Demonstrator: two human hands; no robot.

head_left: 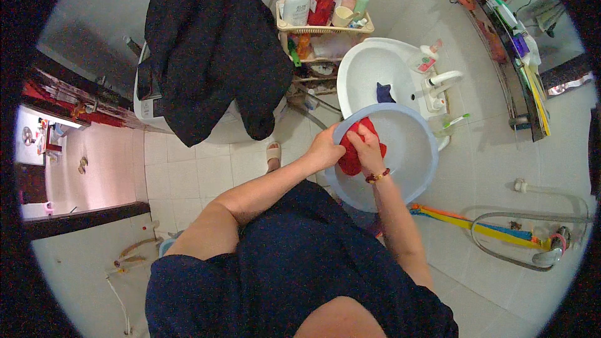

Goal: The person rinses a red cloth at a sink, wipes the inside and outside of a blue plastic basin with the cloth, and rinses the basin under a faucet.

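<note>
A pale blue plastic basin (pixel 413 169) rests against the front of a white washbasin (pixel 369 69). Over its near rim, my left hand (pixel 327 148) and my right hand (pixel 368 149) both grip a bunched red cloth (pixel 350 161). My left hand holds the cloth's left side at the basin's rim. My right hand presses on it from the right, with a beaded bracelet on the wrist. A small dark blue cloth (pixel 384 93) lies in the washbasin.
A dark garment (pixel 213 50) hangs over a white machine at the back left. A rack (pixel 322 25) of bottles stands behind the washbasin, with a tap (pixel 441 81) to its right. A shower hose (pixel 532 225) and coloured mop handle (pixel 463 219) lie along the right wall. A slipper (pixel 273 155) sits on the tiled floor.
</note>
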